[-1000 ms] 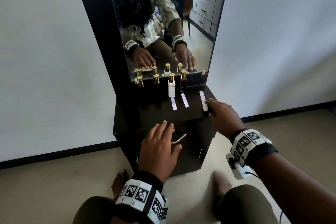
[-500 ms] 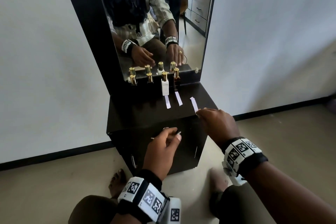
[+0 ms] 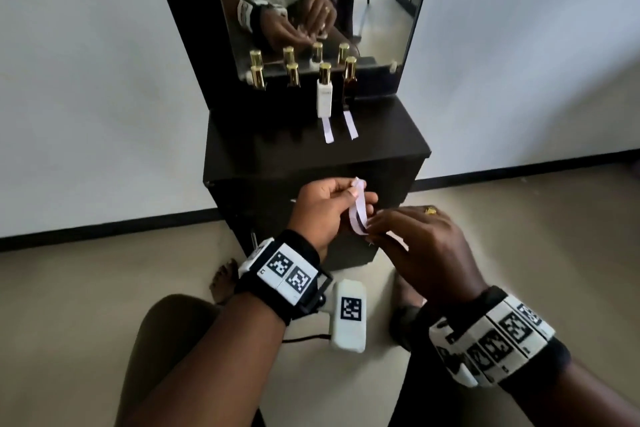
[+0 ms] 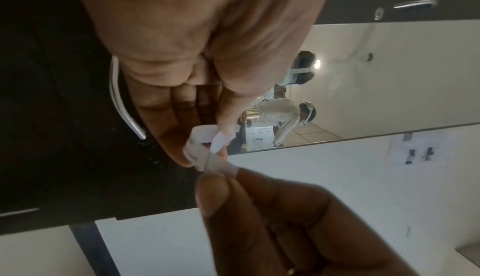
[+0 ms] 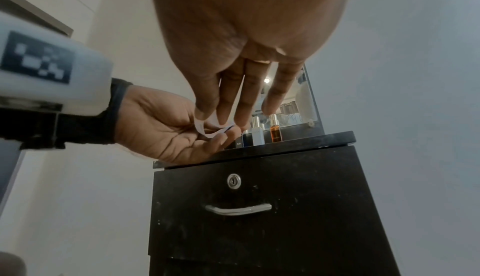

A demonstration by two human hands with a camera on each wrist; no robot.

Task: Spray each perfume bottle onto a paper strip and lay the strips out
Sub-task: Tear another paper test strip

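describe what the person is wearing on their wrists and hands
The left hand has a black wrist strap carrying white tiles printed with black square codes, plus a white camera box bearing one code and a thin black cable. The right hand has a similar black band with coded white tiles and a gold ring.

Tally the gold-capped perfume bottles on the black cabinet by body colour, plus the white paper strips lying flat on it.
Dark-bodied gold-capped perfume bottles: 2
White-bodied bottle: 1
Amber-bodied bottle: 1
White paper strips lying flat: 2
Total: 6
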